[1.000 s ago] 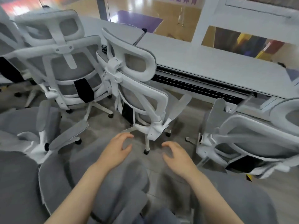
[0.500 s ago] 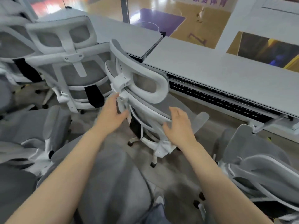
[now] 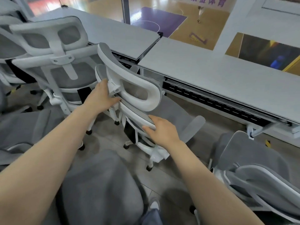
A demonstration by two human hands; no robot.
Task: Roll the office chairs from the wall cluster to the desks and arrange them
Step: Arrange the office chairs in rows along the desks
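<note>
A white-framed grey mesh office chair (image 3: 138,95) stands in front of me, its back toward me and its seat near the long grey desk (image 3: 219,78). My left hand (image 3: 101,97) grips the left side of its backrest frame just under the headrest. My right hand (image 3: 160,129) holds the right edge of the backrest, fingers curled over the rim. The chair's wheeled base shows below on the grey floor.
A second chair (image 3: 53,51) stands close on the left, with more grey chairs at the far left (image 3: 19,124), below me (image 3: 100,184) and at the right (image 3: 259,172). A second desk (image 3: 113,33) adjoins at the back. Glass beyond overlooks a sports court.
Both hands rose from low in front of me and took hold of the chair's backrest. The view has moved closer to the chair and desk.
</note>
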